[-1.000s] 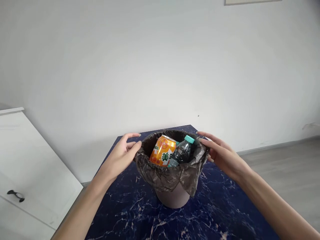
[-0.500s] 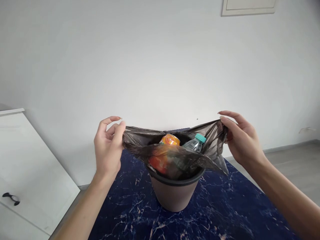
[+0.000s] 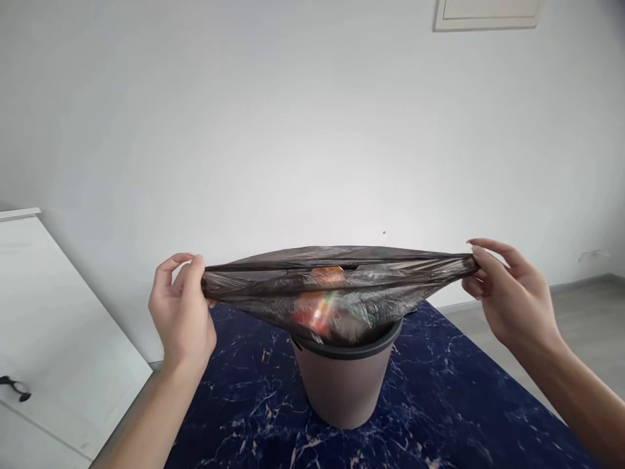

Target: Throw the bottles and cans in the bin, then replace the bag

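A thin black garbage bag (image 3: pixel 273 286) is stretched sideways above a brown trash bin (image 3: pixel 344 391) with a dark rim. My left hand (image 3: pixel 181 306) pinches the bag's left edge between thumb and fingers. At the opposite end, my right hand (image 3: pixel 512 293) grips the right edge the same way. Through the see-through plastic shows an orange-and-red drink can (image 3: pixel 328 277), its top peeking over the front edge. Other contents lie blurred behind the film, and the bag's lower part is hidden inside the bin.
The bin stands on a blue marble-patterned table (image 3: pixel 254 404). A white cabinet (image 3: pixel 63 326) with a black handle (image 3: pixel 14 389) is at the left. Behind the table rises a pale wall (image 3: pixel 312 130), with a framed panel (image 3: pixel 488 13) high on the right.
My hands have moved apart and slightly down, pulling the bag's mouth taut and narrow. The bottle with the teal cap, visible before, is now covered by the plastic.
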`<state>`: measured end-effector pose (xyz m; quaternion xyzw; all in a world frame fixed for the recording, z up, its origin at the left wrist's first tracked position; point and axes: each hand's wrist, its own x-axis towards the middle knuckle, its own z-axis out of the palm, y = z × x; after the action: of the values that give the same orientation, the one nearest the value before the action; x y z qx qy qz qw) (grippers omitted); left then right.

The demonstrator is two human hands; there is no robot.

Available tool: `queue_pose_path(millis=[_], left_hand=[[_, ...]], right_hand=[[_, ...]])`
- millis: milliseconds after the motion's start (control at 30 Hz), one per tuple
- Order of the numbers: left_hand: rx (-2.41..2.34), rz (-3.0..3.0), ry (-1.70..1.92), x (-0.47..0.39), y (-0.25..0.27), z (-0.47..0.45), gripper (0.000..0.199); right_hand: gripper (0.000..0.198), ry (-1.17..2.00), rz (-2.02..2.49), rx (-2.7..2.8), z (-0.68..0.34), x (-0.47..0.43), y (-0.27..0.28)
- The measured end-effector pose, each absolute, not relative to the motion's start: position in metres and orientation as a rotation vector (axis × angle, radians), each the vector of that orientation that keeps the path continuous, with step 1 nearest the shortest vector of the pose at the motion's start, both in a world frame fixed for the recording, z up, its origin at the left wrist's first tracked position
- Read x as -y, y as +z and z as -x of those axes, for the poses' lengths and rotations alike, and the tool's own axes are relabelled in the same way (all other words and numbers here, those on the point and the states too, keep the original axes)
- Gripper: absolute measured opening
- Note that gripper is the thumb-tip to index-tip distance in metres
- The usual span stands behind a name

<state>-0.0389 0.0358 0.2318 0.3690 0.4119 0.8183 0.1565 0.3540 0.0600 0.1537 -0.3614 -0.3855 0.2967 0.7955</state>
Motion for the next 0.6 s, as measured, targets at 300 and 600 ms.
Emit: queue_pose_path(millis=[300,600], left_hand=[[-1.332,-1.099,2.045,-0.029,0.199,0.06,0.037],[-1.485,-1.214,1.767,-0.039,0.193,0.059,0.043]], right_hand=[[0.032,0.731,0.921,0.844,-0.369,-0.039,0.131],[0.064,0.957,1.086,1.424,-0.352,-0.033,0.139]])
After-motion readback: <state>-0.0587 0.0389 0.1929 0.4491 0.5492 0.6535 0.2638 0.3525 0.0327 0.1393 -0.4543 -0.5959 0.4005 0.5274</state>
